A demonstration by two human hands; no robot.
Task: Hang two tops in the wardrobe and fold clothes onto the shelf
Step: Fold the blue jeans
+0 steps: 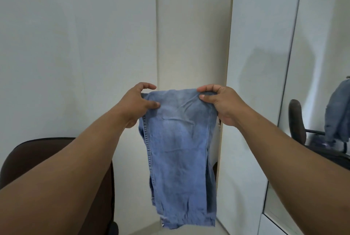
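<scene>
Jeans (180,151): you are holding a pale blue denim pair up in front of you by one end, and the rest is hanging straight down, clear of the floor.
Left hand (139,103): your thumb is pressing on the front of the cloth at its upper left corner; the forefinger is curling above the edge without touching it, and the other fingers are hiding behind the denim, so you are probably pinching it there.
Right hand (220,102): your thumb and curled fingers are pinching the upper right corner, bunching the cloth a little.
Chair (56,161): a dark brown backrest is showing below your left forearm.
Mirror (269,83): a framed panel is leaning on your right, just beside the jeans, and is reflecting a chair with clothes draped over it.
</scene>
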